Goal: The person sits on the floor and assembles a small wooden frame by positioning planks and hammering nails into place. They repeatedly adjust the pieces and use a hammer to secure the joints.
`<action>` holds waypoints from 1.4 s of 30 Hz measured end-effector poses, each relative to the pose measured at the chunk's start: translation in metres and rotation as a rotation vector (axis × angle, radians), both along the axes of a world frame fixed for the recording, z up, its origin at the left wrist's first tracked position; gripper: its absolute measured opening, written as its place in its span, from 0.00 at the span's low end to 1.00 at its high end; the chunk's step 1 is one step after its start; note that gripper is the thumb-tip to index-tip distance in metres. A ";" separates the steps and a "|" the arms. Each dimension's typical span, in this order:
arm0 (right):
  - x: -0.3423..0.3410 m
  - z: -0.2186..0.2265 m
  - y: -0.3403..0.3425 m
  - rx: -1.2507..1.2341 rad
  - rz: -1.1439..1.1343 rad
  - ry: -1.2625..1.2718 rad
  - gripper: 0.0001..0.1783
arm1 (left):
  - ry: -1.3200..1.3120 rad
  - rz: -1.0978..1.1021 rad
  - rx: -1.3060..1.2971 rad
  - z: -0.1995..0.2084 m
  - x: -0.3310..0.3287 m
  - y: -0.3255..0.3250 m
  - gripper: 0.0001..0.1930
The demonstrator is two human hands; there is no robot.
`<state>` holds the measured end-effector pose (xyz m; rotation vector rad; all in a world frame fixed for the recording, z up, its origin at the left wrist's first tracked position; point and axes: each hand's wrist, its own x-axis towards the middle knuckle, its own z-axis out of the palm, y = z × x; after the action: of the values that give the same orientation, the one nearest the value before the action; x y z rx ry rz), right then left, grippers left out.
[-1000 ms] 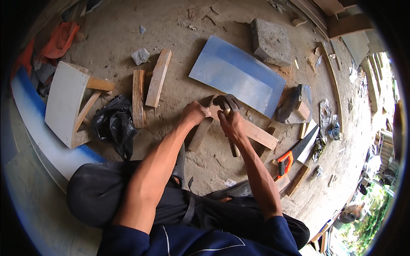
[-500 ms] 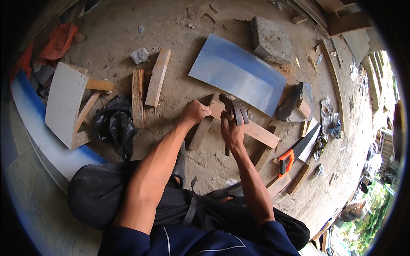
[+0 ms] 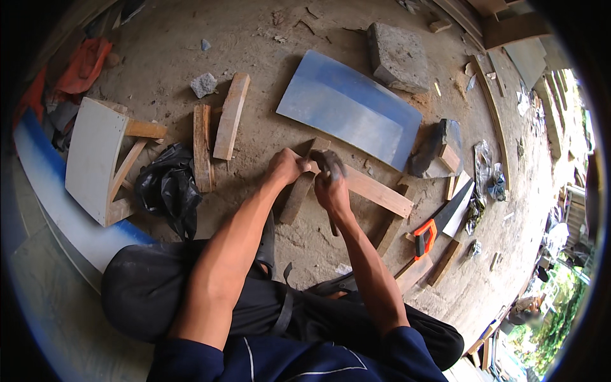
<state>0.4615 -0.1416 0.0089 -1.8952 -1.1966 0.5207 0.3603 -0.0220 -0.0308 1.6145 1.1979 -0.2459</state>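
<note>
My right hand (image 3: 332,193) is closed round the handle of a hammer (image 3: 329,163), whose dark head hangs over the left end of a wooden plank (image 3: 380,193). Beside that head, my left hand (image 3: 284,167) is closed at the plank's end, its fingertips pinched; whatever they hold is too small to make out. The plank lies across two wooden battens, a left batten (image 3: 296,201) under its near end and a right batten (image 3: 389,233) under its other end.
A handsaw (image 3: 425,239) with an orange handle lies at the right. Beyond the plank rest a blue-white sheet (image 3: 347,105) and a concrete block (image 3: 400,58). Loose wood (image 3: 231,118), a black plastic bag (image 3: 168,191) and a white-panelled wooden frame (image 3: 95,159) are on the left.
The hammer has come down and left, its head now close to my left hand. My left hand has stayed at the plank's end; the whole view has shifted slightly.
</note>
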 end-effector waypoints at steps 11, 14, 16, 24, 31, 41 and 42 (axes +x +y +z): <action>0.006 0.002 -0.012 -0.064 -0.108 0.060 0.17 | -0.109 0.030 0.115 -0.014 -0.007 -0.004 0.14; 0.033 -0.015 -0.025 -0.133 -0.105 0.016 0.15 | -0.067 0.042 0.124 -0.012 -0.004 -0.007 0.15; 0.060 -0.003 -0.027 -0.343 0.061 -0.050 0.12 | -0.080 0.062 0.174 -0.016 -0.008 -0.008 0.16; 0.100 0.008 -0.003 -0.167 0.885 -0.786 0.02 | -0.099 0.053 0.057 -0.002 -0.009 -0.008 0.17; 0.110 -0.015 -0.001 -0.075 0.891 -0.774 0.01 | -0.145 0.079 0.056 -0.009 -0.014 -0.011 0.17; 0.122 -0.008 0.028 -0.173 1.016 -0.779 0.02 | -0.072 0.058 0.055 -0.008 -0.010 -0.012 0.17; 0.122 -0.009 0.029 -0.113 1.102 -0.807 0.02 | -0.072 0.047 0.060 -0.007 -0.011 -0.012 0.17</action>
<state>0.5837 -0.1129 -0.0005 -1.3832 -2.8110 0.3538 0.3493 -0.0341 -0.0380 1.6310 1.1957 -0.1219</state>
